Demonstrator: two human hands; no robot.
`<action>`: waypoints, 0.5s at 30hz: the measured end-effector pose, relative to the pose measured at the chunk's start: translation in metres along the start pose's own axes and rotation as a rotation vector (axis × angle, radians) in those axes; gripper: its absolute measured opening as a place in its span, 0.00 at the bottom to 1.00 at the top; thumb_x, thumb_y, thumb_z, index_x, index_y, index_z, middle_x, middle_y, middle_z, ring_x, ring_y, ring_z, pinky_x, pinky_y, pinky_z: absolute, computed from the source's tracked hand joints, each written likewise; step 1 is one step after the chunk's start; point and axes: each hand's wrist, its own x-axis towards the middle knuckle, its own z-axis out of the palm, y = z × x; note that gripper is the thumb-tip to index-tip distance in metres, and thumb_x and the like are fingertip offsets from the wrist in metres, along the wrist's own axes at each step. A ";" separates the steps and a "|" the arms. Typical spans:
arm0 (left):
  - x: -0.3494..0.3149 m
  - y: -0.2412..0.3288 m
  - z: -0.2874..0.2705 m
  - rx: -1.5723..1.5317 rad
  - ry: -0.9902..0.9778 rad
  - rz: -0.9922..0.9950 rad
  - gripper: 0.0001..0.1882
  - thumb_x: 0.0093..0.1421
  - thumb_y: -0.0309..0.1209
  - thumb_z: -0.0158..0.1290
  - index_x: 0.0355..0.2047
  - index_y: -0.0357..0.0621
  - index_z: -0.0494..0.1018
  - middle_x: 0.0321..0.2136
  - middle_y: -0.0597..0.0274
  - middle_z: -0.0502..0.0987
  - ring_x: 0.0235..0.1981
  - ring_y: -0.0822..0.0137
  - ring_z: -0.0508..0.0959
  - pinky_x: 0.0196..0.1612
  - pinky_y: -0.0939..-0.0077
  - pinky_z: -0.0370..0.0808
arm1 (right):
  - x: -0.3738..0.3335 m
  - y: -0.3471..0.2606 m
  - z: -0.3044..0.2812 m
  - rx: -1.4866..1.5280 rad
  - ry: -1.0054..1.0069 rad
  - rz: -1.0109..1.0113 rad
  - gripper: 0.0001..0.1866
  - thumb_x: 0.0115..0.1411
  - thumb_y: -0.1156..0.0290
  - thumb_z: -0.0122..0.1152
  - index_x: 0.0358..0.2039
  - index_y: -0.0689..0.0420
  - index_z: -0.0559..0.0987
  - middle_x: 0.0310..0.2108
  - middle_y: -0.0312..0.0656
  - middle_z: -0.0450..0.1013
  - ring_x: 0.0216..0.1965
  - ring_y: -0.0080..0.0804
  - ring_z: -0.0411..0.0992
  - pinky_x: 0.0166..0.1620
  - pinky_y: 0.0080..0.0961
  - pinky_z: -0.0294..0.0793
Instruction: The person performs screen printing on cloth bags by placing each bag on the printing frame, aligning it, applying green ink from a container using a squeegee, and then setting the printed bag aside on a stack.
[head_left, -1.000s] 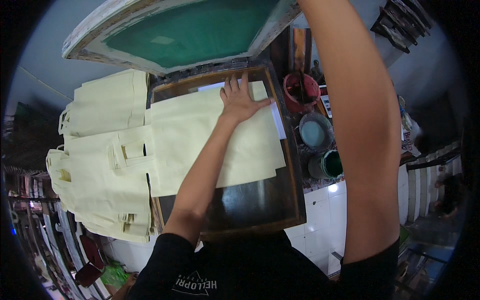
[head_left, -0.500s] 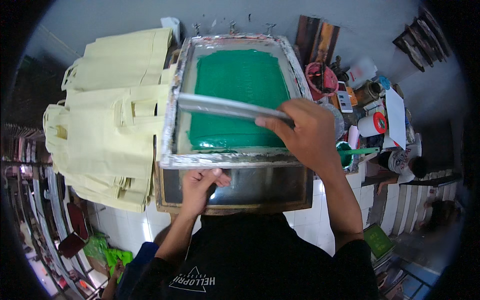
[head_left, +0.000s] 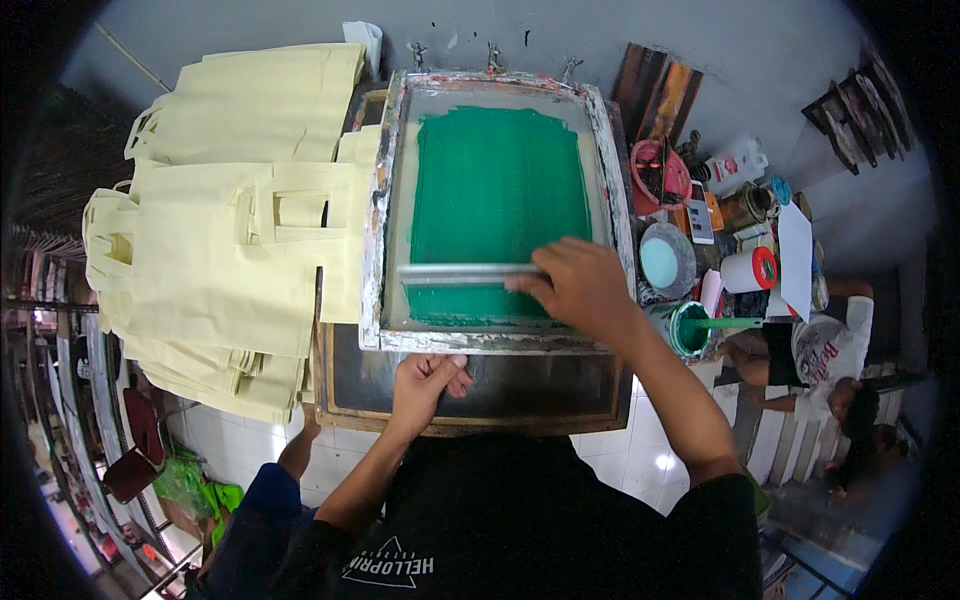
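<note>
A screen printing frame (head_left: 372, 250) lies in front of me, its mesh coated with a broad field of green ink (head_left: 500, 180). My right hand (head_left: 585, 290) is closed around one end of a metal-edged squeegee (head_left: 465, 273), which lies crosswise over the nearer part of the ink. Just below the frame's near edge, my left hand (head_left: 430, 390) is loosely curled, thumb beside that edge. Whether its fingers grip the frame cannot be made out. Beneath is a dark board (head_left: 400, 400) with a wooden border.
Pale yellow cloth bags (head_left: 220, 260) are stacked at left. On the right stand an open ink tub (head_left: 690, 330) with a green stick, a grey bowl (head_left: 667, 260), a pink basket (head_left: 655, 185) and a phone (head_left: 700, 222). People sit at far right (head_left: 825, 350) and lower left (head_left: 265, 510).
The squeegee was tilted over the middle of the screen; now it lies level, closer to me. The frame appears smaller and farther right, and my left hand is slightly farther right.
</note>
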 end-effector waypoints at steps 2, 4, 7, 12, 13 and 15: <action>0.000 0.003 0.000 0.021 -0.013 -0.021 0.16 0.68 0.34 0.57 0.27 0.33 0.79 0.23 0.52 0.82 0.20 0.69 0.79 0.28 0.75 0.76 | 0.028 0.028 0.007 -0.021 -0.009 -0.005 0.25 0.58 0.46 0.68 0.26 0.59 0.80 0.24 0.45 0.75 0.30 0.47 0.76 0.32 0.42 0.73; -0.001 0.004 -0.003 -0.006 -0.027 -0.035 0.15 0.68 0.33 0.58 0.28 0.32 0.79 0.23 0.54 0.82 0.20 0.70 0.79 0.27 0.76 0.76 | 0.064 0.060 0.017 -0.088 0.001 0.033 0.29 0.59 0.40 0.64 0.29 0.59 0.82 0.25 0.47 0.77 0.31 0.52 0.76 0.35 0.47 0.74; 0.002 0.006 -0.010 -0.034 -0.118 -0.102 0.15 0.69 0.34 0.56 0.34 0.30 0.78 0.27 0.50 0.83 0.23 0.67 0.82 0.29 0.75 0.79 | 0.117 0.123 0.025 -0.148 0.003 0.048 0.32 0.59 0.35 0.62 0.32 0.57 0.84 0.27 0.50 0.79 0.33 0.55 0.78 0.38 0.49 0.75; -0.006 0.029 -0.004 -0.374 -0.072 -0.291 0.18 0.69 0.36 0.55 0.46 0.30 0.76 0.39 0.41 0.84 0.37 0.58 0.86 0.39 0.72 0.83 | 0.185 0.163 0.018 -0.112 -0.106 0.150 0.37 0.53 0.30 0.64 0.37 0.57 0.86 0.28 0.53 0.80 0.34 0.55 0.79 0.38 0.47 0.76; -0.007 0.031 -0.008 -0.338 -0.146 -0.344 0.18 0.69 0.36 0.55 0.47 0.29 0.76 0.41 0.40 0.84 0.38 0.57 0.86 0.41 0.71 0.83 | 0.191 0.161 0.017 -0.114 -0.114 0.166 0.37 0.53 0.30 0.64 0.38 0.56 0.86 0.28 0.53 0.80 0.34 0.56 0.79 0.39 0.47 0.76; -0.009 0.041 -0.016 -0.261 -0.299 -0.461 0.18 0.69 0.35 0.55 0.48 0.29 0.75 0.44 0.39 0.83 0.42 0.55 0.86 0.44 0.69 0.83 | 0.197 0.164 0.014 -0.118 -0.135 0.213 0.38 0.53 0.29 0.63 0.39 0.56 0.86 0.28 0.54 0.80 0.35 0.56 0.79 0.40 0.48 0.77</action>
